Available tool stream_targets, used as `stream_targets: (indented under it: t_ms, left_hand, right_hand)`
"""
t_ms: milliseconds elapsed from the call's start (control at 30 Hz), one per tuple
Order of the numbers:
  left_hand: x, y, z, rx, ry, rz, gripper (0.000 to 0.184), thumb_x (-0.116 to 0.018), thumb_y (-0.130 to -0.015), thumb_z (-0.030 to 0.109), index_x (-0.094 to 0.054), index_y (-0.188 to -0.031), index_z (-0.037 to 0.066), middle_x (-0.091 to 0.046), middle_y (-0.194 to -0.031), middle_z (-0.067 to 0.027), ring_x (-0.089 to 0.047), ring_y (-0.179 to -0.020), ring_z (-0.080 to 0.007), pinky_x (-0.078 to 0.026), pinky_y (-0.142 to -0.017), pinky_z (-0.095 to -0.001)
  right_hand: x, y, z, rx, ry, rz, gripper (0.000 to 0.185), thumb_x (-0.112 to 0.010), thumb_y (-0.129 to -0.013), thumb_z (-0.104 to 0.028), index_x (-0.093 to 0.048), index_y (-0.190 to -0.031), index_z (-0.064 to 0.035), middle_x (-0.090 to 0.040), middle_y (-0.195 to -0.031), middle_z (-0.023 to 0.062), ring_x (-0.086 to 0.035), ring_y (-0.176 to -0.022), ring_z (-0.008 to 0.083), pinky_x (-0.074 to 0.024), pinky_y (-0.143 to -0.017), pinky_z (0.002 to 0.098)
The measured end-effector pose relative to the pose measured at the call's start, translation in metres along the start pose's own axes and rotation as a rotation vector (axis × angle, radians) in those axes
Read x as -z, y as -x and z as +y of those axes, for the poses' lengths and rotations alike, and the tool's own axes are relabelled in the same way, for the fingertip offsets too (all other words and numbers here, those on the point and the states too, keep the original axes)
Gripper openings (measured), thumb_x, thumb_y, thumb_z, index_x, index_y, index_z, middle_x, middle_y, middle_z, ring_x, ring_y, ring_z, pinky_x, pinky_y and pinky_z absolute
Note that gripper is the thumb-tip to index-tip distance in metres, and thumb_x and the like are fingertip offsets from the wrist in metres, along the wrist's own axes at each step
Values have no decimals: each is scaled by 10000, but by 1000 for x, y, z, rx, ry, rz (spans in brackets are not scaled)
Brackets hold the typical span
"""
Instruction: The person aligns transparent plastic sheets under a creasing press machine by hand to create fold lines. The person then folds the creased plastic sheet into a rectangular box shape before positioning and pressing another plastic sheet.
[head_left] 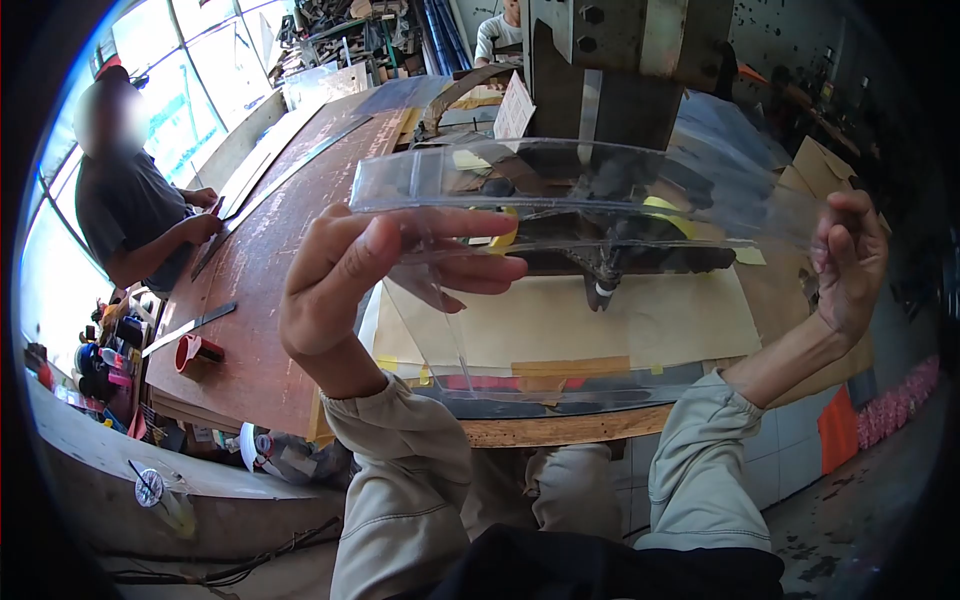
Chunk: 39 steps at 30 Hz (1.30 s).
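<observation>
A clear plastic piece (pixel 395 180), long and folded with seams along it, is raised in front of me and spans both hands. My left hand (pixel 345 270) holds its left end, thumb on the near side and some fingers stretched out behind the film. At the other end, the fingertips of my right hand (pixel 850 255) are pinched on the plastic's edge. Behind and below it lies a beige sheet (pixel 470 335) with yellow and brown tape at its front edge. A dark metal machine head (pixel 660 262) shows through the plastic.
A heavy machine column (pixel 640 45) rises behind the work. At left, a co-worker (pixel 135 195) stands at a reddish-brown table (pixel 270 230) bearing long metal rulers and a red tape roll (pixel 198 355). Another person (pixel 497 38) is at the back. Orange material (pixel 837 430) hangs at lower right.
</observation>
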<state>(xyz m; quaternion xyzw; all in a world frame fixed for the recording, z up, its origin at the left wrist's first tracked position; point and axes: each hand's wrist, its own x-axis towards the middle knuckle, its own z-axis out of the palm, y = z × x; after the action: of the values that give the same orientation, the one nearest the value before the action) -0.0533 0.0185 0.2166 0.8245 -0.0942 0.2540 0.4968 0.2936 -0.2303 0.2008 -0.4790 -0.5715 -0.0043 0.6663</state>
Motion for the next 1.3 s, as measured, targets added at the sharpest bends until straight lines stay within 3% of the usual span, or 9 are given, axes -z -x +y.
stream_targets:
  t_ms: [133,233,267,300,400,767,1000,1133,1300]
  left_hand:
    - [12,7,-15,74,45,-26,620,-325,-1011,331,-507,-1232,-219,-691,-998,-292,-713,-932,-348,-587,-737,-311]
    - [34,18,-31,36,74,-91,613,-341,-1016,305,-468,-1235,-254,-677,-993,-323,-706,-937,-374,-586,-779,-336]
    - [43,19,-35,29,64,-137,613,-349,-1019,295,-450,-1234,-269,-669,-987,-341,-704,-930,-390,-587,-789,-350]
    - [48,21,-40,8,66,-93,559,-379,-1023,271,-473,-1159,-264,-642,-992,-378,-705,-835,-401,-590,-683,-365]
    - [63,28,-55,-21,95,-41,552,-379,-1026,259,-466,-1157,-270,-627,-1015,-392,-700,-849,-416,-594,-694,-387]
    - [82,43,-84,-44,172,37,526,-379,-1037,215,-440,-1150,-295,-571,-1099,-445,-682,-901,-474,-606,-733,-469]
    - [64,24,-59,104,38,48,543,-421,-1005,273,-560,-1061,-249,-597,-1073,-423,-714,-812,-399,-599,-669,-405]
    - [42,-1,-43,89,35,-112,648,-316,-1018,286,-193,-1428,-200,-591,-1219,-328,-658,-1065,-369,-617,-643,-320]
    - [8,-21,-50,-7,275,-144,662,-337,-1013,312,-97,-1534,-18,-533,-1341,-283,-587,-1194,-363,-609,-678,-373]
  right_hand:
    - [-13,1,-9,8,-12,-21,408,-770,-852,-296,-606,-1103,-19,-507,-708,-6,-438,-566,43,-337,-464,175]
    - [-25,3,-19,-24,65,-48,424,-777,-841,-311,-608,-1081,-6,-554,-702,26,-471,-521,58,-365,-434,186]
    - [-30,2,-28,-54,-38,-87,263,-756,-830,-128,-655,-1013,33,-637,-734,90,-596,-573,114,-467,-481,217]
    - [-35,3,-32,-69,-42,-104,257,-753,-828,-109,-655,-1016,36,-648,-745,96,-610,-584,120,-481,-487,222]
    - [-49,2,-41,-148,-86,-176,228,-727,-836,-32,-655,-1038,45,-688,-790,122,-668,-635,149,-534,-525,239]
    - [-58,-3,-44,-243,-40,-256,234,-719,-877,-97,-661,-1064,31,-703,-811,108,-700,-684,164,-564,-566,249]
    - [-46,0,-29,-151,86,-127,280,-686,-919,-218,-646,-1026,38,-650,-742,77,-627,-551,106,-501,-462,210]
    - [-23,-2,-14,-164,172,-41,240,-671,-934,-227,-664,-1038,-11,-644,-777,41,-578,-574,68,-439,-498,196]
    - [6,-11,19,-267,182,75,224,-682,-927,-233,-673,-1043,-41,-632,-779,7,-558,-582,51,-410,-513,186]
